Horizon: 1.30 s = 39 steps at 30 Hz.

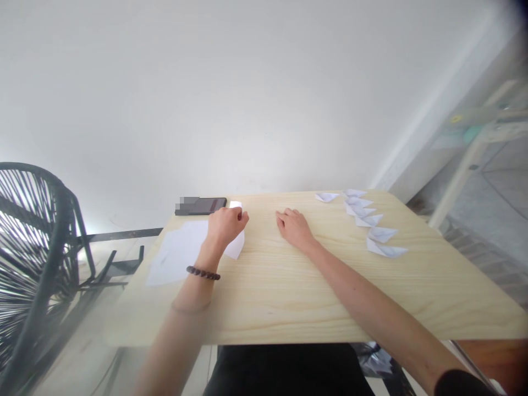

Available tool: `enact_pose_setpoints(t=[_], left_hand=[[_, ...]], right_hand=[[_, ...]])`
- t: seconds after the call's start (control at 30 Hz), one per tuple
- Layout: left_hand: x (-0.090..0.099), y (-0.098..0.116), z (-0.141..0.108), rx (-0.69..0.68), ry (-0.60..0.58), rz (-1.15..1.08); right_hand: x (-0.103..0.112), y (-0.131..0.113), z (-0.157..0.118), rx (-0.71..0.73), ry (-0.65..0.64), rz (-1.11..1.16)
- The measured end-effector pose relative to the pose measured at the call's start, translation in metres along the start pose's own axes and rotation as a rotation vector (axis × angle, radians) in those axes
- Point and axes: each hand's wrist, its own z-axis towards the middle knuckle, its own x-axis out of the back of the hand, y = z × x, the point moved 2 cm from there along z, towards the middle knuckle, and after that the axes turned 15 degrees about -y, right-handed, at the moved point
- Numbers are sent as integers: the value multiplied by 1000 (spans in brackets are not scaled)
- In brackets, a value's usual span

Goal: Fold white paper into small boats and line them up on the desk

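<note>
My left hand, with a dark beaded bracelet at the wrist, is closed on a white piece of paper. The paper shows above and below the fist; the fingers hide its middle. To the right, my right hand rests on the wooden table with its fingers loosely stretched out and nothing in them. White paper sheets lie flat beside my left wrist. Several folded paper boats stand in a slanting row at the right, with another folded boat near the back edge.
A dark phone, partly pixelated, lies at the table's back left. The wooden table stands against a white wall. A dark woven chair is at the left, and a white metal frame stands beyond the right side.
</note>
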Motion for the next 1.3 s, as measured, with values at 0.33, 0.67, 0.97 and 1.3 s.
enact_pose_setpoints(t=[0.33, 0.67, 0.97, 1.3], left_hand=[[-23, 25, 6, -177, -28, 43], [-36, 30, 2, -278, -80, -12], [-38, 41, -7, -540, -186, -235], [-39, 37, -4, -631, -107, -369]], right_hand=[[2, 0, -1, -1, 23, 25], [5, -1, -2, 37, -11, 169], [1, 1, 0, -3, -7, 246], [-1, 7, 0, -16, 23, 276]])
